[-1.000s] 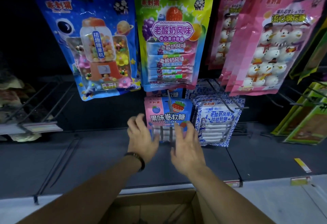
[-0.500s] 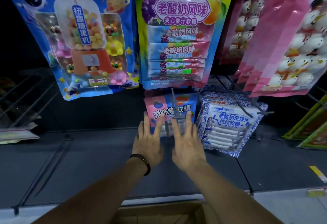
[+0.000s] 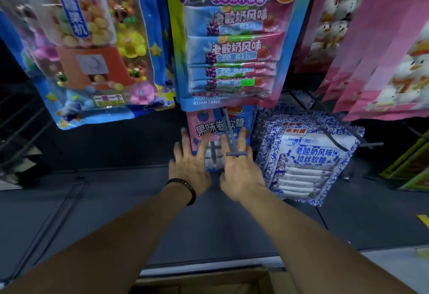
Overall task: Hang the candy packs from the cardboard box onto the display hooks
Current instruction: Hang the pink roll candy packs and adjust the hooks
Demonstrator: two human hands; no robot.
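Dark shelf bay: left hand [image 3: 188, 168] and right hand [image 3: 241, 174], spread flat, press one apparently hung candy pack [image 3: 217, 127]; cardboard box [image 3: 209, 282] contents hidden.

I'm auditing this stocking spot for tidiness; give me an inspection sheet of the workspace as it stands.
Surface: dark grey shelf deck under the hanging packs.
Job's things: pink-and-blue candy pack hangs on a grey hook; cardboard box at the bottom edge, contents hidden.
Clutter: pale items on the left wire rack, too dark to identify.
Grips: left hand and right hand, fingers straight, flat against the pack's front; neither holds anything.
Cables: nothing seen.
Surroundings: blue-and-white packs on the next hook to the right; blue toy-candy pack and pink snowman packs above.
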